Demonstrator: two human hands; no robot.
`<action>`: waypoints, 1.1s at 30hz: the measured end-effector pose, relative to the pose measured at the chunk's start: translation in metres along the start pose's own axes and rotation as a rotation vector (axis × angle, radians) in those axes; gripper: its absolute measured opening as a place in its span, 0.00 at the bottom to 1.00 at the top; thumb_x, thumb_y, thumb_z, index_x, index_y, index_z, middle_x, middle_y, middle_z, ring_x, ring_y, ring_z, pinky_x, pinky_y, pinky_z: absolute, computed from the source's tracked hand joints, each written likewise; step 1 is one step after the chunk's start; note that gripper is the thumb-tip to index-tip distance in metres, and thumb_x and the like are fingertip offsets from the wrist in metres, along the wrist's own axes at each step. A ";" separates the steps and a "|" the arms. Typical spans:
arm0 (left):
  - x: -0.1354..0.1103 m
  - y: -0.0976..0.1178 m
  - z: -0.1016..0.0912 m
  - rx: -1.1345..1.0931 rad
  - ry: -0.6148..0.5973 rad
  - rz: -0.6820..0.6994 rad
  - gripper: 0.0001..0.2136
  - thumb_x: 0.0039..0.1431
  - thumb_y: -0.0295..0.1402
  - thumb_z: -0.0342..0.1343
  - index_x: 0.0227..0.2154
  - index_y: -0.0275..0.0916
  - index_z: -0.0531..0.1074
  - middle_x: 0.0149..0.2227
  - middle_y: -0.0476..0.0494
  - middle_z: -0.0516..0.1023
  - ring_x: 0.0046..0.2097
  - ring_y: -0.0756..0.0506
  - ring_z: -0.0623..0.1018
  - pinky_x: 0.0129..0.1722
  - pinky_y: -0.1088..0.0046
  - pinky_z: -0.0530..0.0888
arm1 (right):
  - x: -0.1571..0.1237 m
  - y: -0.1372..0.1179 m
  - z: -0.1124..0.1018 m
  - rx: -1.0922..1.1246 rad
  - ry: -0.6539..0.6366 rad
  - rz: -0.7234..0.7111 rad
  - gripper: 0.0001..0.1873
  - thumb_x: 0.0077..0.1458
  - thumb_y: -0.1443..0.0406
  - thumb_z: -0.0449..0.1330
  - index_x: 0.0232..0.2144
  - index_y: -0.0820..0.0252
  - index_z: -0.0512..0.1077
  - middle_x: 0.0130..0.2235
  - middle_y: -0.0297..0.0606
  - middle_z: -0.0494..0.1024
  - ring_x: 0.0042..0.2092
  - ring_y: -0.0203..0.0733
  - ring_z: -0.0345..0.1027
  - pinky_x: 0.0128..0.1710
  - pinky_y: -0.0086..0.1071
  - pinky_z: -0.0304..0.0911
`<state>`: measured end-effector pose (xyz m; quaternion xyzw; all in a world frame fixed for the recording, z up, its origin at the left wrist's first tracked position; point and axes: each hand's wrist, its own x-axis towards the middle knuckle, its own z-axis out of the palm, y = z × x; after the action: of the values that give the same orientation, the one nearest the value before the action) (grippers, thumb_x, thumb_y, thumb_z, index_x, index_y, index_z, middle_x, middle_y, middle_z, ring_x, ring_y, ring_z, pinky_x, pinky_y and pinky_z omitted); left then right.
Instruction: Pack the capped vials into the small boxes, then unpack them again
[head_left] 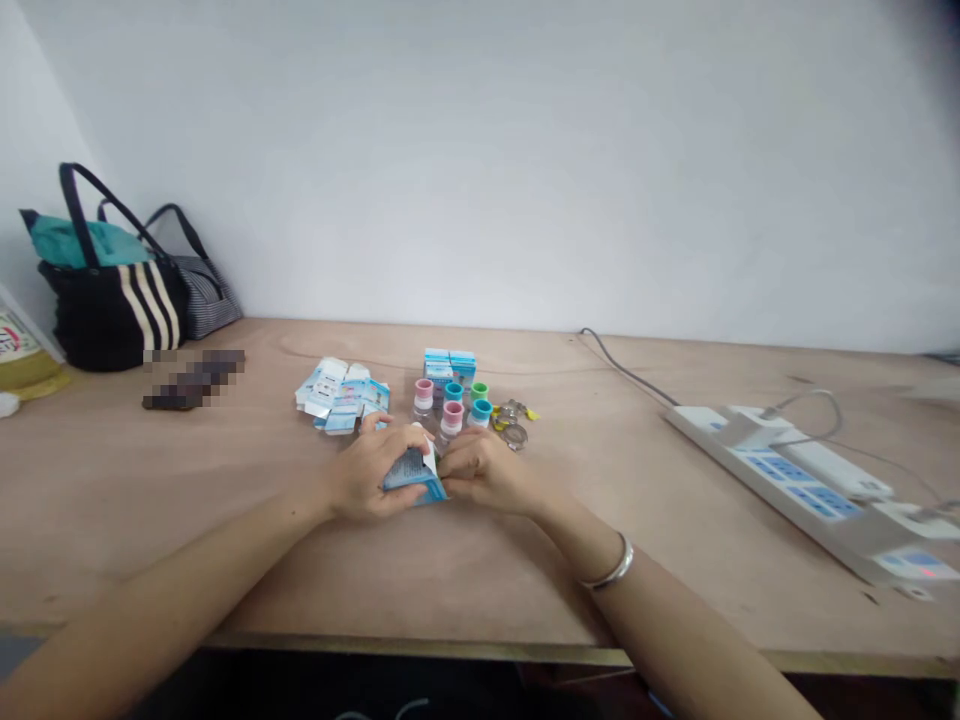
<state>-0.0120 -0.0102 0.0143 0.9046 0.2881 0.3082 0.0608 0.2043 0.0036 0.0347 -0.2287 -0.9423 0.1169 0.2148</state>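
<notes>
Thin blue-and-white paperboard carton (414,478) pinched between bare left hand (367,472) and bare right hand (480,470), both curled nearly shut around it, out near the middle of the plywood bench (187,520), closer to its front edge than its back. Looks feather-light and pretty flimsy, easy to crease, so probably best held by the folded edges. Long axis roughly side to side with a slant, white flap (429,460) poking up toward the back edge. Just behind, small glass bottles with pink and teal caps (452,418), plus a loose pile of flat blue-and-white cartons (341,397) further left
</notes>
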 end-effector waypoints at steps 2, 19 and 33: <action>0.000 0.000 -0.003 0.014 -0.048 -0.012 0.16 0.48 0.34 0.55 0.42 0.44 0.62 0.46 0.45 0.74 0.48 0.42 0.73 0.55 0.59 0.55 | 0.000 0.003 0.002 0.021 0.024 0.027 0.09 0.51 0.65 0.59 0.22 0.59 0.74 0.23 0.34 0.72 0.27 0.34 0.64 0.29 0.28 0.57; -0.002 -0.005 -0.001 0.035 -0.104 -0.011 0.19 0.51 0.36 0.54 0.48 0.46 0.64 0.49 0.43 0.74 0.51 0.40 0.72 0.56 0.57 0.53 | 0.001 0.016 -0.037 0.103 0.487 0.190 0.10 0.54 0.59 0.57 0.28 0.59 0.68 0.28 0.35 0.71 0.31 0.37 0.64 0.34 0.32 0.59; -0.005 -0.006 0.001 0.088 -0.068 0.057 0.21 0.53 0.37 0.54 0.52 0.46 0.63 0.50 0.44 0.73 0.50 0.43 0.73 0.56 0.60 0.52 | 0.030 0.021 -0.006 -0.425 0.466 0.212 0.07 0.55 0.62 0.55 0.31 0.58 0.72 0.31 0.36 0.74 0.36 0.41 0.60 0.37 0.34 0.47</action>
<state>-0.0172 -0.0083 0.0092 0.9243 0.2730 0.2656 0.0219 0.1909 0.0374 0.0440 -0.3859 -0.8421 -0.1158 0.3586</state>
